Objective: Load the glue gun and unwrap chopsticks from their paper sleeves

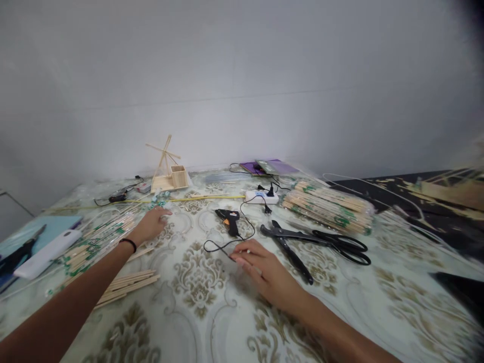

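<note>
My right hand (270, 275) pinches a black cord (216, 249) just nearer to me than the glue gun (232, 222) on the patterned worktop (217, 312). My left hand (149, 225) is out to the gun's left. Black-handled scissors (336, 241) lie to its right, a white power strip (257, 198) just beyond it, and a wooden windmill model (179, 177) beyond it, leftward.

Soft light, blurred right edge
</note>
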